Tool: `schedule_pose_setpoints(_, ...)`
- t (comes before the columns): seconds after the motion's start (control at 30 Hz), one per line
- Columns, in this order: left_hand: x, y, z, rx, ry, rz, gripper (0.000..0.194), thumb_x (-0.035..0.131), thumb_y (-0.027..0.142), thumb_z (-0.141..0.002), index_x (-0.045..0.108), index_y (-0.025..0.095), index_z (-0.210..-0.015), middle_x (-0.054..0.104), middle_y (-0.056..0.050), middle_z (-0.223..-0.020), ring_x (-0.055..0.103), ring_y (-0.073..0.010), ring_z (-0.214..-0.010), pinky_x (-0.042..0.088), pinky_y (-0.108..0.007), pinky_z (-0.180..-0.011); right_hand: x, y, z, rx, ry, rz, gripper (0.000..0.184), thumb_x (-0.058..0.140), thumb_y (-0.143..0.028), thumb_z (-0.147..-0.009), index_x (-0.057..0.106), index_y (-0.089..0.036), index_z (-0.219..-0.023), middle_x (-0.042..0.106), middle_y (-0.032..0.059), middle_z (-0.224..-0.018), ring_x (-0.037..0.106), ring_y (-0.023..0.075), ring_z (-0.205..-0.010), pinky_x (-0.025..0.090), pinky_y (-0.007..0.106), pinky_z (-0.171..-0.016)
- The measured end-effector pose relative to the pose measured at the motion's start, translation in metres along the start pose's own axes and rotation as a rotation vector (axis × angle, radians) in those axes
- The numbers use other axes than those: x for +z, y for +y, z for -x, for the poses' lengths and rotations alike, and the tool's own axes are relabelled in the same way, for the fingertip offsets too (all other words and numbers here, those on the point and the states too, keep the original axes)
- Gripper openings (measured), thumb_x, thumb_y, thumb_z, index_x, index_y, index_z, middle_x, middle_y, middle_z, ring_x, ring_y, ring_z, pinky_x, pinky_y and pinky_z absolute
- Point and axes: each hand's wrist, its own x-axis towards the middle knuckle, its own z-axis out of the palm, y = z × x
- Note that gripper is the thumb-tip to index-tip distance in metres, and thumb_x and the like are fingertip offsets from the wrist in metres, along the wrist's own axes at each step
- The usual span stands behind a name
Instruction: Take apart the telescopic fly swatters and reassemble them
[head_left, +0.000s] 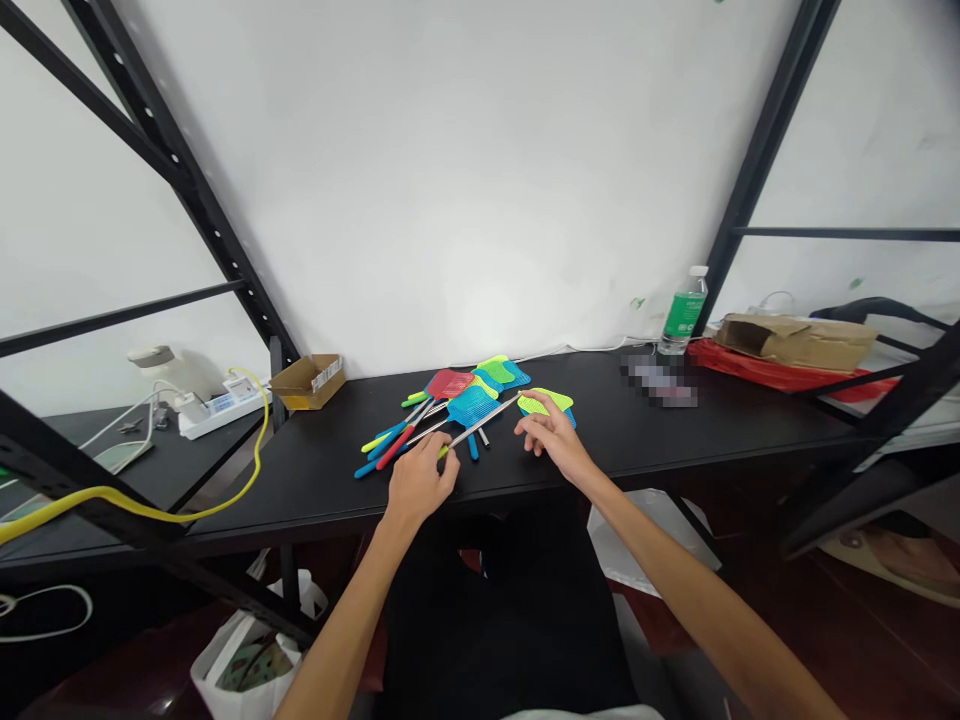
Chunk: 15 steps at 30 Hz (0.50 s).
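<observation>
My left hand (421, 480) is closed round the yellow-green handle of a fly swatter with a thin metal rod (487, 420). The rod slants up to the right. At its far end is my right hand (555, 435), index fingertip by the rod tip, thumb apart from it and the other fingers curled. Beyond the right hand lie a yellow-green swatter head (556, 403) and a blue one, partly covered. Left of the rod is a pile of fly swatters: a red head (448, 383), a blue head (472, 407), a green head (493, 372), and red, blue and yellow handles pointing towards me.
The black table (315, 480) runs along a white wall. An opened cardboard box (309, 382) stands left; a water bottle (684, 315) stands right, near a blurred patch. A power strip (225, 405) and yellow cable (259, 460) lie left. Black metal posts (195, 190) rise at both sides.
</observation>
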Motion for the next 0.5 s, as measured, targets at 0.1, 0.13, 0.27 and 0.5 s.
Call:
schedule_pose_setpoints(0.1,0.0002,0.0006,0.0001,-0.005,-0.012,-0.006,0.013,0.050,0.025,-0.091,0.059,0.023,-0.099,0.070,-0.002,-0.090,0.066,-0.0198,-0.077,0.046,-0.030,-0.068,0.0018,-0.0017,0.0019,-0.001,-0.095,0.090,0.044,0.058,-0.032,-0.084,0.054,-0.025,-0.127,0.067,0.0003,-0.083,0.056,0.0122,-0.058,0.040,0.023,-0.050)
schedule_pose_setpoints(0.13,0.0004,0.0007,0.0002,-0.002,-0.012,-0.004,0.013,0.050,0.025,-0.091,0.059,0.024,-0.099,0.070,-0.002,-0.090,0.066,-0.0198,-0.077,0.046,-0.029,-0.068,0.0027,-0.0026,0.0028,-0.001,-0.129,0.124,0.042,0.058,-0.031,-0.084,0.056,-0.025,-0.125,0.067,0.0006,-0.084,0.056,0.0122,-0.059,0.040,0.023,-0.051)
schedule_pose_setpoints(0.27,0.0018,0.0006,0.0008,0.018,0.002,-0.013,0.014,0.051,0.029,-0.092,0.061,0.024,-0.101,0.072,-0.003,-0.095,0.068,-0.0201,-0.084,0.046,-0.028,-0.069,0.0043,-0.0055,0.0054,0.001,-0.188,0.166,0.041,0.058,-0.031,-0.085,0.056,-0.024,-0.126,0.068,0.0005,-0.081,0.057,0.0125,-0.059,0.042,0.024,-0.053)
schedule_pose_setpoints(0.5,0.0016,-0.0021,0.0009,0.061,0.005,-0.055,0.028,0.048,0.043,-0.099,0.064,0.024,-0.112,0.073,-0.002,-0.096,0.069,-0.0178,-0.086,0.046,-0.026,-0.069,0.0002,-0.0050,0.0036,0.016,-0.226,0.156,0.044,0.057,-0.033,-0.087,0.056,-0.023,-0.130,0.068,-0.0001,-0.075,0.055,0.0126,-0.058,0.042,0.023,-0.053)
